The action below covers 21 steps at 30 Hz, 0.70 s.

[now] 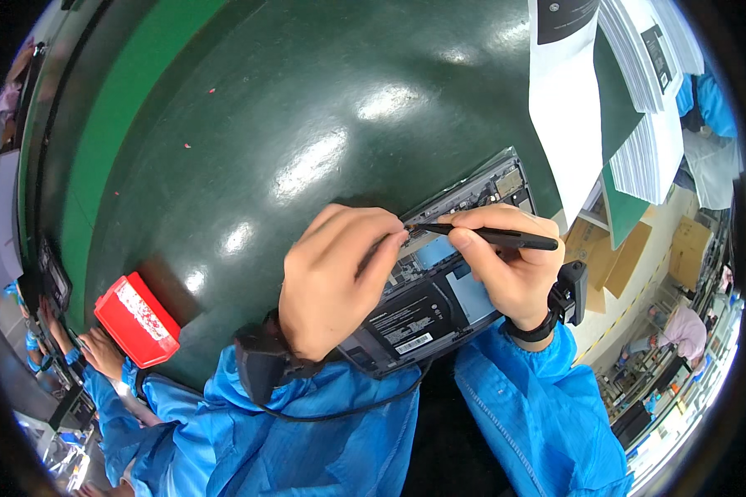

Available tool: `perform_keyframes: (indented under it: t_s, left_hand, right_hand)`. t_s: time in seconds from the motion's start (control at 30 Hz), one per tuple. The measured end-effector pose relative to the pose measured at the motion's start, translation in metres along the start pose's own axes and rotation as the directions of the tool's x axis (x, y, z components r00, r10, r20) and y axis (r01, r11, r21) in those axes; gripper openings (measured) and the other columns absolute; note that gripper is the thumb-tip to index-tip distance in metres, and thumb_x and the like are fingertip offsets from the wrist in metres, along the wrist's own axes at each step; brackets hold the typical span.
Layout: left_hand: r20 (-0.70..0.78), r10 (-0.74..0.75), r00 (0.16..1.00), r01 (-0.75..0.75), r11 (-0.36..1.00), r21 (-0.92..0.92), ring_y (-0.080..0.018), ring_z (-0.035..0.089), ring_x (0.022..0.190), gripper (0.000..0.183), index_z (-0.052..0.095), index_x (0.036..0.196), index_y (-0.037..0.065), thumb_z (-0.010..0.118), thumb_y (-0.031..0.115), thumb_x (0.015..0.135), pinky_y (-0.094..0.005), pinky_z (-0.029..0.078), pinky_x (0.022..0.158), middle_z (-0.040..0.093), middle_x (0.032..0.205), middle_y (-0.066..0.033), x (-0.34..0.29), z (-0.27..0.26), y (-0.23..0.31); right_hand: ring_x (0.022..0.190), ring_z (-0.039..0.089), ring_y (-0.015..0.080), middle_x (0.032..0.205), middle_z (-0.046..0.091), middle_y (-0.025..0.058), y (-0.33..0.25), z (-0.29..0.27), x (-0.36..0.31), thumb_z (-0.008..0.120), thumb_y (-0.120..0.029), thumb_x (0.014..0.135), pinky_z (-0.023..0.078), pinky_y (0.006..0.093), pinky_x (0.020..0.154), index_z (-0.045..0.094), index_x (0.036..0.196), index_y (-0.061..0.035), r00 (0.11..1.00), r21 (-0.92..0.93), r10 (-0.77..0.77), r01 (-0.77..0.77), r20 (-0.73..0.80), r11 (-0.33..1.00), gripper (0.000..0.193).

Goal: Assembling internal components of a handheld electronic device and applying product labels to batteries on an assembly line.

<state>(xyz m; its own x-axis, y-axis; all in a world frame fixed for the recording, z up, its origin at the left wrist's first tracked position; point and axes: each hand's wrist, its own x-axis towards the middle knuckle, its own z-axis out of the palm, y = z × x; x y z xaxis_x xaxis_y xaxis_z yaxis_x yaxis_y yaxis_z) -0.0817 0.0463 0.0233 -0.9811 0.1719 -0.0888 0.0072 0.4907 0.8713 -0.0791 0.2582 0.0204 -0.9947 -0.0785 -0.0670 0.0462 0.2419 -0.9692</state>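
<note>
While a slim black tool [506,238] is held in the right hand [515,269], in the head view, its tip is brought close to the fingertips of the left hand [330,277]. The tool is gripped narrowly between right thumb and fingers. The left thumb and forefinger are pinched almost together; whether a small part is caught between them cannot be told.

Both hands are held over an opened laptop base [427,277], which is laid at a slant on the dark green tabletop [249,116] and by which a circuit board, light-blue panels and a black battery [406,323] are shown. Parts of the base are hidden by the hands. Black devices are strapped to both wrists, and a black cable [348,414] is draped across the blue left sleeve.

At the left, a red container [133,341] is placed on the tabletop, with a co-worker's hand [102,352] just beside it. At the upper right, a long white sheet [568,116] is spread near the laptop base, with stacked white papers [651,153] beyond it.
</note>
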Motion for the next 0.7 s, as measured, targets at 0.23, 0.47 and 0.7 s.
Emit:
perform_keyframes:
  t_s: [0.23, 0.47, 0.7]
  left_hand:
    - [0.057, 0.478, 0.876, -0.467, 0.815, 0.344, -0.0314, 0.07, 0.092, 0.037, 0.073, 0.106, -0.004, 0.071, 0.001, 0.069, -0.0371, 0.061, 0.077, 0.069, 0.11, -0.0179, -0.013, 0.0, -0.017]
    - [0.044, 0.502, 0.864, -0.481, 0.793, 0.374, -0.0296, 0.07, 0.09, 0.039, 0.073, 0.108, -0.003, 0.071, 0.001, 0.069, -0.0365, 0.061, 0.077, 0.07, 0.11, -0.016, -0.012, 0.003, -0.018]
    - [0.014, 0.47, 0.882, -0.433, 0.799, 0.418, -0.0289, 0.069, 0.09, 0.04, 0.073, 0.109, -0.002, 0.072, 0.001, 0.069, -0.0367, 0.06, 0.078, 0.071, 0.11, -0.0151, -0.015, 0.008, -0.012]
  right_hand:
    - [0.059, 0.061, 0.0051, 0.082, 0.075, 0.0071, -0.007, 0.004, 0.004, 0.08, -0.001, 0.084, 0.045, 0.0193, 0.053, 0.078, 0.098, 0.0003, 0.998, 0.01, 0.056, -0.056, 0.012, 0.998, 0.013]
    - [0.059, 0.06, 0.0043, 0.08, 0.074, 0.0063, -0.009, 0.002, 0.003, 0.08, -0.001, 0.084, 0.044, 0.0186, 0.052, 0.078, 0.097, 0.0006, 0.997, -0.022, 0.077, -0.077, -0.006, 0.997, 0.013]
    - [0.06, 0.062, 0.0041, 0.083, 0.074, 0.0069, -0.008, 0.003, -0.001, 0.079, 0.0, 0.085, 0.044, 0.0176, 0.052, 0.077, 0.096, 0.0008, 0.987, 0.129, 0.138, -0.127, -0.08, 0.984, 0.012]
